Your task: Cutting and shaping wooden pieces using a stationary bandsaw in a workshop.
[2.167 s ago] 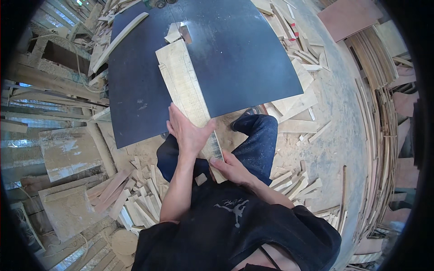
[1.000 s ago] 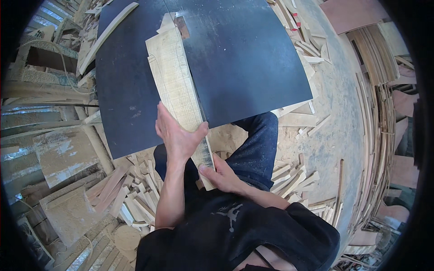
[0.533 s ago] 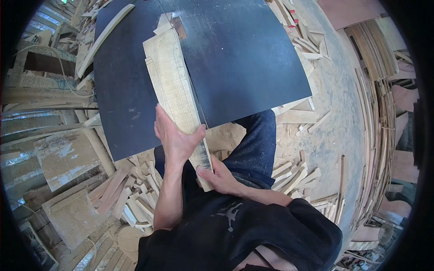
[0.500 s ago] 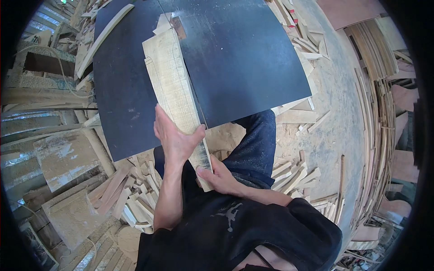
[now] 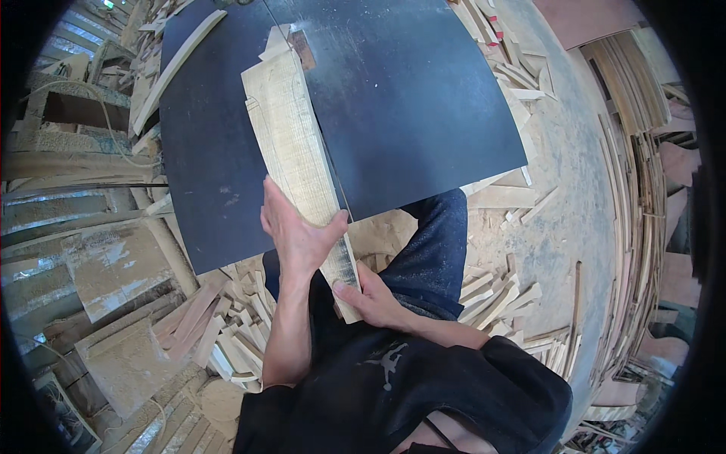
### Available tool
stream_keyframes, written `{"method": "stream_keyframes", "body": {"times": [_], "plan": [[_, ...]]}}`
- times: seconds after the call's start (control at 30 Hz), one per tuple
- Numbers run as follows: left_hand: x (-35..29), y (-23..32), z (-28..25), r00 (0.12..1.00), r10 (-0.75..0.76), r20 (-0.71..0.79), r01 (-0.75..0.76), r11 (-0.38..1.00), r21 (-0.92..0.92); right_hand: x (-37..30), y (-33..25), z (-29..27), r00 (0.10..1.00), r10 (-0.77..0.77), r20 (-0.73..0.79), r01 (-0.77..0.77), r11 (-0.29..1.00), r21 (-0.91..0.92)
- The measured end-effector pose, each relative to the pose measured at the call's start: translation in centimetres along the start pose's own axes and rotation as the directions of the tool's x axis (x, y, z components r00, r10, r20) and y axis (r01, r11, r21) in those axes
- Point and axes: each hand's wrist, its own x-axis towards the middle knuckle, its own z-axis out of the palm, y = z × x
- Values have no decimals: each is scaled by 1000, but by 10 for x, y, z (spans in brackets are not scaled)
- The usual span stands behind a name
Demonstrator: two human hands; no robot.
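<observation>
Head view: two-handed hold, and several ways it could slip

My left hand (image 5: 302,234) spans the wooden board (image 5: 290,136), thumb at its right edge and fingers wrapped over the left. My right hand (image 5: 369,296) clasps the narrower near end, thumb on top; the fingers underneath are hidden. The board lies lengthwise over the dark tabletop (image 5: 423,113), its near end jutting past the edge toward me.

That overhang worries me most: bearing down too hard with my right hand could tip the far end up. Uneven pressure between my hands could swivel the board, and its right side lies close to the seam (image 5: 274,17). Just beyond the far end sits a pale wedge-shaped piece (image 5: 275,42), beside a brownish patch (image 5: 303,50); I can't make out whether wood meets wood there, but pushing into it could jolt or deflect the board. The curved strip (image 5: 180,69) is well apart, so I judge it a lesser snag.
</observation>
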Motion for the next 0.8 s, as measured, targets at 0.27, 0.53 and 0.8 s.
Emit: {"method": "stream_keyframes", "body": {"times": [0.27,0.53,0.8], "plan": [[5,-2,2,1000,-17,-6,17,1000,23,4,-5,-1,999,38,20,-38,999,19],[13,1,0,999,-38,17,38,999,3,10,-9,-1,999,-29,14,29,999,26],[20,2,1,999,-44,7,44,999,10,15,-21,-5,999,-23,31,23,1000,21]]}}
